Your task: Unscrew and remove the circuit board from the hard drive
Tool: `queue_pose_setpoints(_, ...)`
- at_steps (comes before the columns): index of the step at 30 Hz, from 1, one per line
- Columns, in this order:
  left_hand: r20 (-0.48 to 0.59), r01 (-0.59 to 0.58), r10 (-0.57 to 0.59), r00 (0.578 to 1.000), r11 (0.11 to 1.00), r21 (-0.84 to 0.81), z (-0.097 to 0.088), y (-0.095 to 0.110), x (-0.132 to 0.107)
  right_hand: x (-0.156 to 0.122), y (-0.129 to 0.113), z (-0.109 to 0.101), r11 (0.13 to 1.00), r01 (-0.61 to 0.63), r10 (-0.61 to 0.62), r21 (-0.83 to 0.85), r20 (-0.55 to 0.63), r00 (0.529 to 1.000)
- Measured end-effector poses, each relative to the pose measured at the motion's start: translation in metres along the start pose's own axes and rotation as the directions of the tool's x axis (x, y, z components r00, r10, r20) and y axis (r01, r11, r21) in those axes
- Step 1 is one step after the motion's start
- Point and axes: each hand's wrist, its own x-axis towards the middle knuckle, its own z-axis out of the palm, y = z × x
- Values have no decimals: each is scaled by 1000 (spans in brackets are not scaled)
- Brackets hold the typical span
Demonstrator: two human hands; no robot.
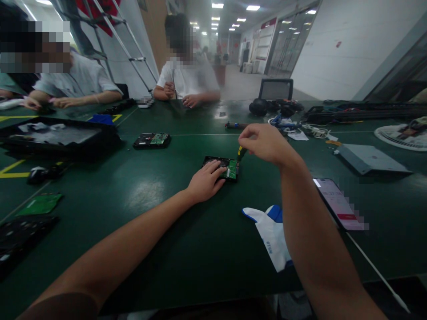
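Note:
A hard drive lies on the green table with its green circuit board facing up. Spread flat over its left part is my left hand, fingers stretched out and pressing on it. At the drive's right edge, a yellow and black screwdriver stands nearly upright, its tip hidden against the drive. My right hand pinches the top of its handle. A white and blue glove rests on the table below my right hand, partly covered by my forearm.
Another hard drive lies farther left. A black tray, a loose green circuit board and a black drive body are at the left. At the right are a phone and a metal box. Two people sit opposite.

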Motion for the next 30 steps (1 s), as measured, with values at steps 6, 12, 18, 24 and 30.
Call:
queue_pose_setpoints(6,4,-1,1,1000,1000,0,-2,1,0,2,3,5,987,-6,-11,164,102,995)
queue_pose_setpoints(12,2,-3,3,1000,1000,-5,-2,1,0,2,2,0,1000,7,-9,30,63,998)
queue_pose_setpoints(18,-6,6,-6,1000,1000,-12,0,0,0,1,-1,-1,998,-22,23,-65,16,1000)
queue_pose_setpoints(24,-8,1,-1,1000,1000,-3,0,0,0,2,-1,3,992,-35,21,118,123,992)
queue_pose_setpoints(30,-9,1,-1,1000,1000,4,-1,1,0,3,2,3,1000,-26,25,14,39,999)
